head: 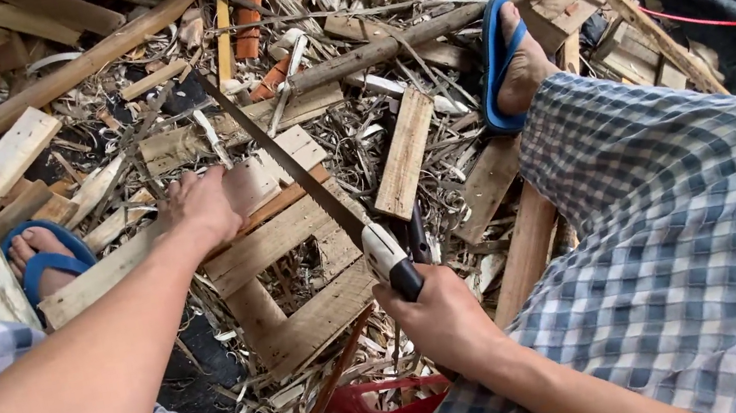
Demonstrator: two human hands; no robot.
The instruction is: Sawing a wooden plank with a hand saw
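Head view: your left hand (204,205) lies flat, fingers spread, on the rough wooden frame (280,252), likely to steady it. Your right hand (443,319) is fisted around the handsaw (307,172) grip, thin blade angled across the frame's top slat. Blue flip-flops (45,261) planted among shavings and offcuts.

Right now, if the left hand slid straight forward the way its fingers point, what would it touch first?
Probably the saw blade, which crosses just beyond the left hand on the wooden frame; depth is hard to judge.
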